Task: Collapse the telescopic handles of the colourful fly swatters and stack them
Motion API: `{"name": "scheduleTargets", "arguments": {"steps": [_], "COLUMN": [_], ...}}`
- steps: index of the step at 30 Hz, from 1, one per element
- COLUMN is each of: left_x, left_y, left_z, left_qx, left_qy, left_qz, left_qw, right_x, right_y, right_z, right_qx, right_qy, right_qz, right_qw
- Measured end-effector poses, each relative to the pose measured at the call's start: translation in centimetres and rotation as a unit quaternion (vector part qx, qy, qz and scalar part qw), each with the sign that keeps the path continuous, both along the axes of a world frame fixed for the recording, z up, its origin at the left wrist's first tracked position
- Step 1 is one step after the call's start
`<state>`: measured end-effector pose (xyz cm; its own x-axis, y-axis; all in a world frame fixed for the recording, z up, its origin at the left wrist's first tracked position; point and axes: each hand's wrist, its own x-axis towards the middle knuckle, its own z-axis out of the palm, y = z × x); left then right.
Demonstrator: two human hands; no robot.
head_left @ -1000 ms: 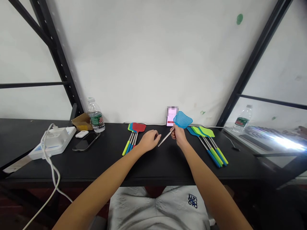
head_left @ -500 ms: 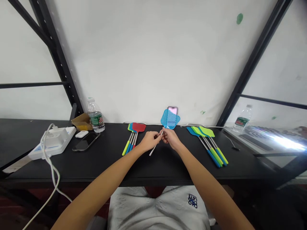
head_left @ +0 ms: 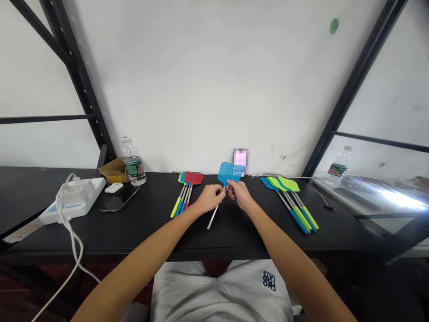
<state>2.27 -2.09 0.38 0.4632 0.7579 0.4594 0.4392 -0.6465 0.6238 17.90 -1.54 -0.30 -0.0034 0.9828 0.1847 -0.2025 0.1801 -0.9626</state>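
A blue fly swatter (head_left: pixel 229 172) with a mesh head and a bare metal rod is held at the middle of the black table. My left hand (head_left: pixel 212 197) is closed around the rod just below the head. My right hand (head_left: pixel 238 192) pinches the lower right edge of the blue head, close to the left hand. The rod points down toward the table's front. Left of my hands lie several fly swatters (head_left: pixel 193 178) with red, blue and green heads. On the right lie several more fly swatters (head_left: pixel 288 184) in green and blue, handles toward me.
A lit phone (head_left: pixel 240 156) leans on the wall behind the blue head. On the left are a water bottle (head_left: pixel 134 166), a cardboard box (head_left: pixel 115 171), a white case (head_left: pixel 114 188), a dark phone (head_left: pixel 121 198) and a power strip (head_left: pixel 97 191) with a white cable.
My right hand has brought the blue swatter left to my left hand, which has closed on its rod. The head has tilted and come lower; the right hand has shifted onto its edge.
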Motion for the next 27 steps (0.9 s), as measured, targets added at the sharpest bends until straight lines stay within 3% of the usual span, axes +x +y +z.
{"name": "scheduleTargets", "arguments": {"steps": [5,14,22,27], "left_x": [-0.09,-0.08,-0.03,-0.07], "left_y": [0.40,0.64,0.94,0.82], "left_z": [0.05,0.03,-0.03,0.31], "left_qx": [0.017,0.041,0.030,-0.017], "left_qy": [0.021,0.025,-0.003,-0.035], "left_qz": [0.012,0.008,0.000,-0.018], "left_qw": [1.000,0.999,1.000,0.999], "right_x": [-0.56,-0.48,-0.42,-0.15], "right_y": [-0.07,0.38,0.26,0.40], "right_z": [-0.45,-0.53,-0.15,0.00], "right_qx": [0.000,0.014,0.051,0.058], "right_qy": [-0.043,-0.036,-0.034,-0.034], "right_qz": [0.019,0.009,0.024,0.032], "right_qw": [0.999,0.999,0.998,0.997]}}
